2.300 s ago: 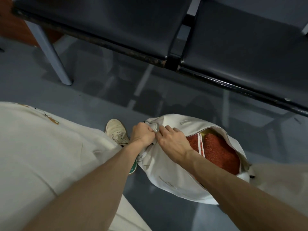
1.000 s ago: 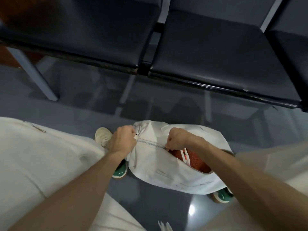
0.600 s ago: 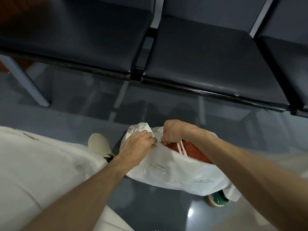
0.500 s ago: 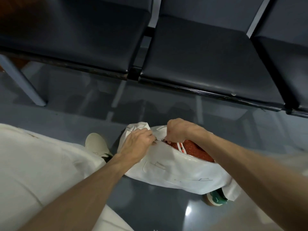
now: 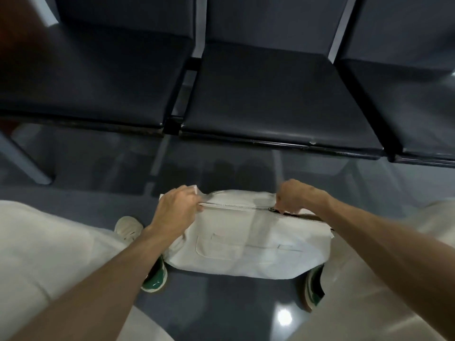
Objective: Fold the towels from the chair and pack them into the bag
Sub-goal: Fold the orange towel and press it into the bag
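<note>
White bag (image 5: 246, 244) on the floor (image 5: 221, 303), between the person's shoes (image 5: 154, 279), on the near side of the black seats (image 5: 270, 94). Long axis runs left to right. Zip (image 5: 234, 206) on top follows it: teeth meshed between the hands, dark gap just right of them. Left hand (image 5: 176, 209) curled tight, gripping the bag's left end. Right hand (image 5: 299, 196) curled, pinching at the zip pull.

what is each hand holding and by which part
Both hold the off-white fabric bag: the left hand grips its end where the metal zip begins, the right hand pinches the zip's slider.
</note>
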Demonstrator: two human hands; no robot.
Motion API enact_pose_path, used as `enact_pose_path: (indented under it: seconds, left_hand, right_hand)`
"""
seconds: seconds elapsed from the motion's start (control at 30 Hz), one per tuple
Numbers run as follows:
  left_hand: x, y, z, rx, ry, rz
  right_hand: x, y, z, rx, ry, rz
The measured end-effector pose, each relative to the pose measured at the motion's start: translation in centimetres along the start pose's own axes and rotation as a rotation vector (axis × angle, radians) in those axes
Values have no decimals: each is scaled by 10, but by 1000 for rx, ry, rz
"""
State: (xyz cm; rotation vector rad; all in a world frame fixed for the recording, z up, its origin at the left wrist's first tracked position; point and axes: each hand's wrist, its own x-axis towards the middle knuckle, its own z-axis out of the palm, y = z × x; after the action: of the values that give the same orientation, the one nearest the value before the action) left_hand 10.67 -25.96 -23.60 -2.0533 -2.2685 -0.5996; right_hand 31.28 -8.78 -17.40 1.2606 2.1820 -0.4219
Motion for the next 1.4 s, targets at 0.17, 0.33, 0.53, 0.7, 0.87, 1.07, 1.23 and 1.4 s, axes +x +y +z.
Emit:
enact_pose_path:
  seconds: [0.17, 0.33, 0.53, 0.7, 0.87, 1.07, 1.23, 1.4]
  left_hand:
    - [-1, 15, 19, 33, -51, 36]
    - [21, 82, 53, -48, -273, 75]
    - [48, 88, 66, -38, -258, 79]
    - [50, 80, 63, -21, -285, -34]
    - [54, 83, 62, -29, -302, -140]
    - [60, 92, 62, 10, -332, -186]
    - [58, 85, 64, -58, -431, -196]
    - [57, 70, 54, -312, -514, -329]
  right_hand:
    - [0, 16, 7, 101, -72, -33]
    - [7, 1, 9, 117, -57, -123]
    - [15, 30, 17, 77, 1, -84]
    - [12, 92, 20, 61, 54, 68]
    - [10, 138, 33, 121, 151, 176]
    - [13, 156, 60, 166, 242, 277]
    - [16, 154, 68, 158, 215, 287]
    - [10, 127, 67, 73, 214, 204]
